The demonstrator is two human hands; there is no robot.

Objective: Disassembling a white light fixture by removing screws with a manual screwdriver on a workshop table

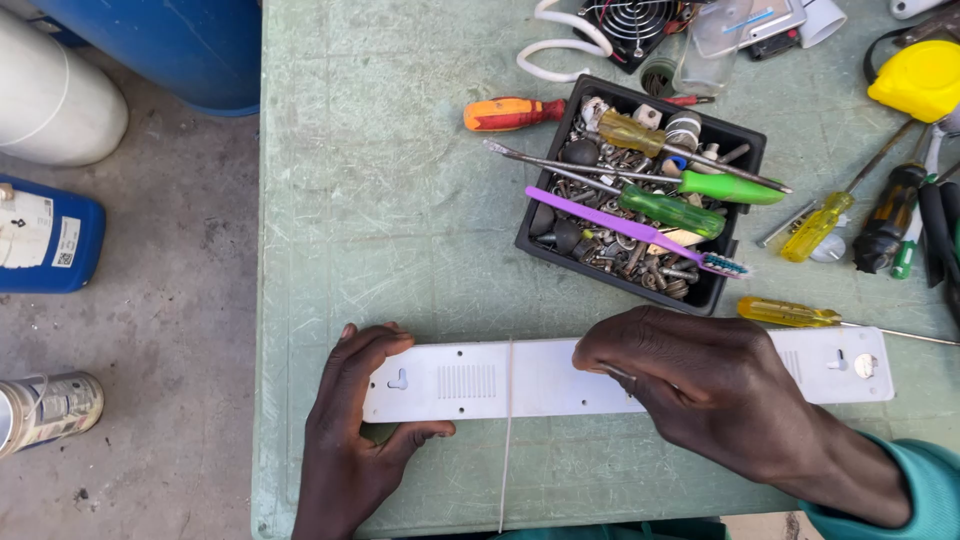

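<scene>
While I watch the bench (400,200) | left hand (350,420) fingers grip long white panel (540,380) end; right hand (700,385) fingers curl, pressing its middle | parts tray (745,135) behind

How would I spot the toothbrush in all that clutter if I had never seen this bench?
Start at the green worktable and find the black tray of screws and bolts just above the long white panel that both hands grip. The purple toothbrush lies slantwise across that tray, bristles poking over its right rim. Unlike the green-handled screwdrivers beside it, it is thin, flat and purple.
</scene>
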